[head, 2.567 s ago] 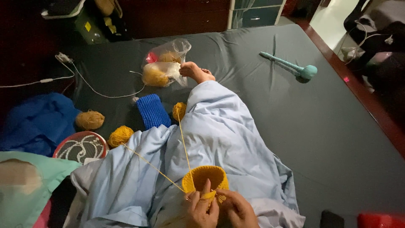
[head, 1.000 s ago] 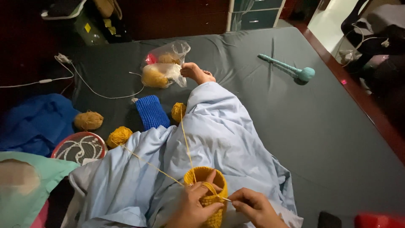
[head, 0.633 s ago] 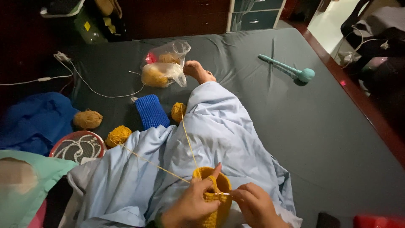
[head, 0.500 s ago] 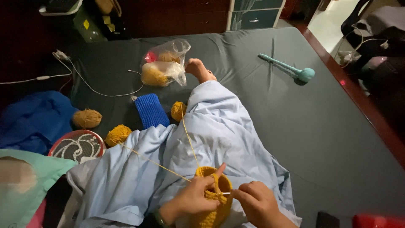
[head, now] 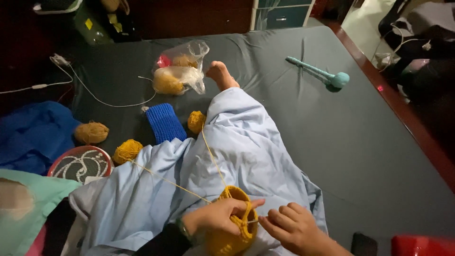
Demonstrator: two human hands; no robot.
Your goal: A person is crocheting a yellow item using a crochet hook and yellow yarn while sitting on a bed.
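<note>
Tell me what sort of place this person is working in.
Most likely a bedroom at home: the person sits on a bed with a dark grey sheet and a wooden edge, a pale blue blanket over the legs, a drawer unit beyond. Both hands work a mustard crochet piece.

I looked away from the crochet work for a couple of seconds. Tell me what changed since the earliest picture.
The left hand moved up and around the yellow crocheted piece, gripping its side instead of holding it from below. The right hand shifted out to the right, fingers pinching at the rim. The piece now sits tilted. The yarn balls, blue knitted piece and plastic bag stayed put.
</note>
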